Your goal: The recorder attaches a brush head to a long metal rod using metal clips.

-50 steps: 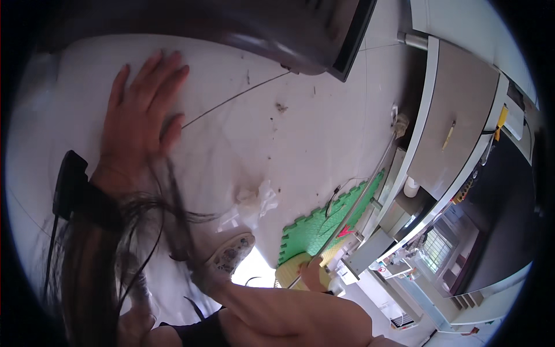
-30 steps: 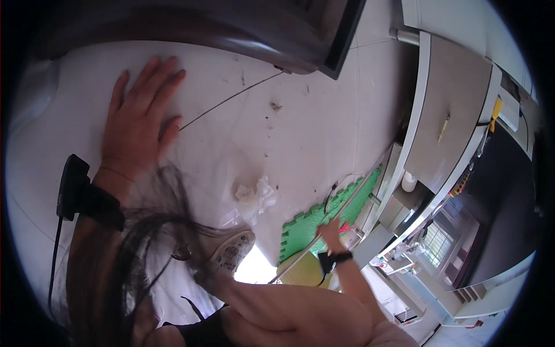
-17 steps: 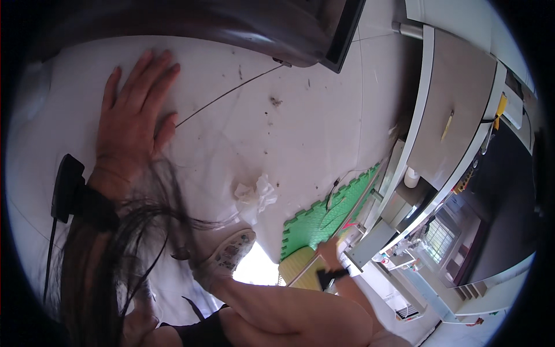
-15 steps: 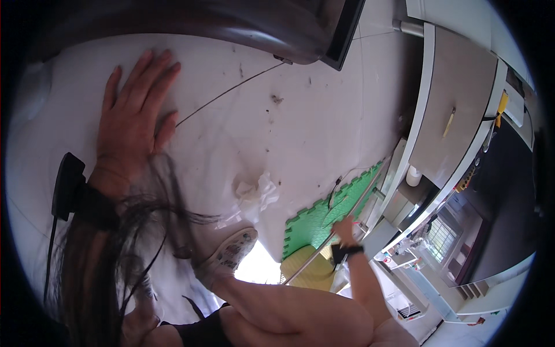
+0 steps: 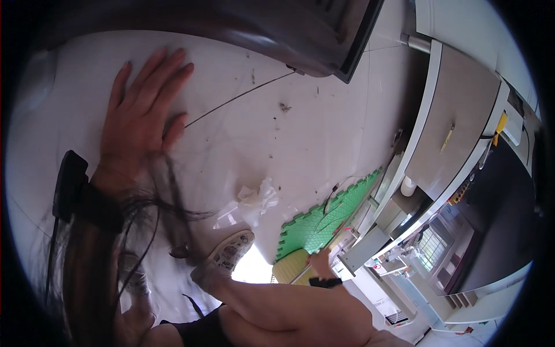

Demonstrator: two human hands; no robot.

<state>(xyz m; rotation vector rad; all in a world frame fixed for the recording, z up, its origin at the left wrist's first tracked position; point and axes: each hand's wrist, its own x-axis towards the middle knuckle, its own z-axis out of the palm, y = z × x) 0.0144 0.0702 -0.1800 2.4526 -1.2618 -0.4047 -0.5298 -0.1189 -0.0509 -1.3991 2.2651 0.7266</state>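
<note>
My left hand (image 5: 141, 118) lies flat on the white floor (image 5: 300, 144) with its fingers spread, holding nothing. A black band sits on its wrist (image 5: 72, 188), and my dark hair hangs over the forearm. My right hand (image 5: 321, 263), with a black wristband, reaches out low to the edge of a green foam mat (image 5: 326, 217) and a yellow pad (image 5: 292, 267). It is small and blurred; a thin pale stick seems to run by it, and its grip is unclear. A patterned slipper (image 5: 228, 254) is on my foot between the two arms.
Crumpled white tissue and clear plastic (image 5: 251, 201) lie mid-floor. A thin dark wire (image 5: 237, 101) runs from my left fingers toward a dark piece of furniture (image 5: 300, 34) at the top. Grey cabinets (image 5: 457, 133) line the right side. Specks of dirt dot the floor.
My right hand came into view and moved about near the green mat's near edge. My left hand stayed flat on the floor, shifting only slightly with the view.
</note>
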